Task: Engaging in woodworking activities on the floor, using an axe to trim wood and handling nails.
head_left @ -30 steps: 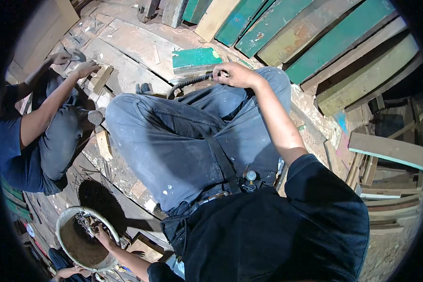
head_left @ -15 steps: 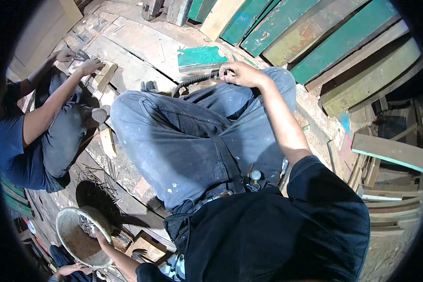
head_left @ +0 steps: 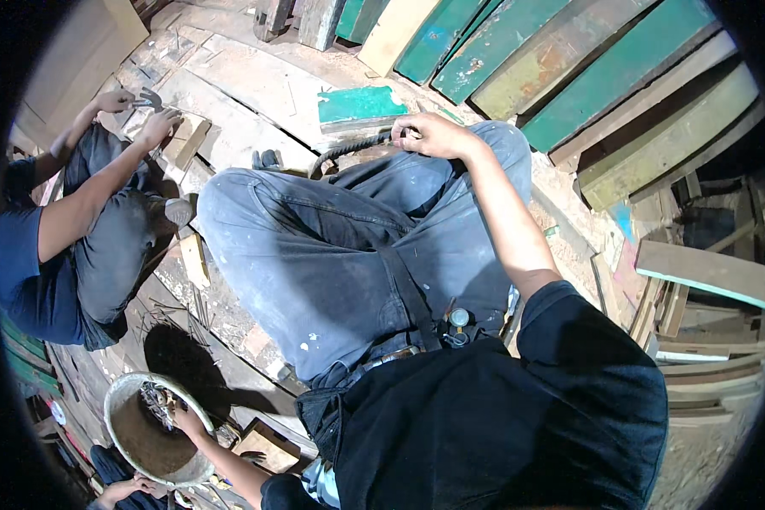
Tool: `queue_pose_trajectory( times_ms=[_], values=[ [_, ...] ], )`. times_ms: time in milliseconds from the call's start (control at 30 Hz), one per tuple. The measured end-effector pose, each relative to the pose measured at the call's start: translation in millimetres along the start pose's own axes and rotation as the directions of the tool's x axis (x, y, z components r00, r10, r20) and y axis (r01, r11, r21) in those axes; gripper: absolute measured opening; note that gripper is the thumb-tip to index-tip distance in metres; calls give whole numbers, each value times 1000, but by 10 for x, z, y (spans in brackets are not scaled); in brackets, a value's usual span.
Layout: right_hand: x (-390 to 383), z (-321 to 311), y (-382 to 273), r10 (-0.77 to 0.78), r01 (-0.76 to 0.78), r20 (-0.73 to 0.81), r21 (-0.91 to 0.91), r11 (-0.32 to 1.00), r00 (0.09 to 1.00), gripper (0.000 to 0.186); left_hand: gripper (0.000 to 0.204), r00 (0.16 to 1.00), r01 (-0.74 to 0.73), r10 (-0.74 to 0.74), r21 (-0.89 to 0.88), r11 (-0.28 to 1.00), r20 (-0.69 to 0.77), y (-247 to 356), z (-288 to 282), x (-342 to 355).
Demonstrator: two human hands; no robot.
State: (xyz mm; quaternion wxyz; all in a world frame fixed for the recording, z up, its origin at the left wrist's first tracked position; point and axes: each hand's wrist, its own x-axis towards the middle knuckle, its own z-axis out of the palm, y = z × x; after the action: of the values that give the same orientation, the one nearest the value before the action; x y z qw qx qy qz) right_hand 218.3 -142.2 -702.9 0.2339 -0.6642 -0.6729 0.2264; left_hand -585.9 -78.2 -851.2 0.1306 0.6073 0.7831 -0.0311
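My right hand (head_left: pixel 422 136) is closed around a dark twisted bar (head_left: pixel 355 150), bent at its far end, held over my crossed legs (head_left: pixel 331 221) near my right knee. My left hand (head_left: pixel 184 418) reaches inside a pale, dirty bucket (head_left: pixel 136 442) at lower left, its bent fingers among a heap of small metal pieces (head_left: pixel 155 397), probably nails; what they hold is too small to make out. Loose nails (head_left: pixel 191 310) lie on the boards above the bucket. A green-painted board (head_left: pixel 361 104) lies just beyond the bar.
A co-worker (head_left: pixel 76 238) squats at my left holding a hammer (head_left: pixel 149 98) over a wood block (head_left: pixel 183 146). Another person's hands (head_left: pixel 132 486) show below the bucket. Painted planks (head_left: pixel 620 85) stand in a row at upper right; offcuts (head_left: pixel 697 272) pile at right.
My left hand shifts slightly within the bucket, still among the metal pieces. The co-worker's hands and hammer move slightly. My right hand keeps its hold on the bar; the whole view shifts a little.
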Motion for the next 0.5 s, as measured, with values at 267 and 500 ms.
queue_pose_trajectory(
  times_ms=[267, 500],
  values=[
    [22, 35, 56, -1, 1, -1, 8, 1000, 1000, 14, 41, 989, -143, 123, -381, 913, -77, -982, 574, 676],
    [-44, -18, 42, 21, -21, -3, 1, 1000, 1000, 14, 41, 974, -159, 207, -380, 911, 91, -667, 506, 766]
  ],
)
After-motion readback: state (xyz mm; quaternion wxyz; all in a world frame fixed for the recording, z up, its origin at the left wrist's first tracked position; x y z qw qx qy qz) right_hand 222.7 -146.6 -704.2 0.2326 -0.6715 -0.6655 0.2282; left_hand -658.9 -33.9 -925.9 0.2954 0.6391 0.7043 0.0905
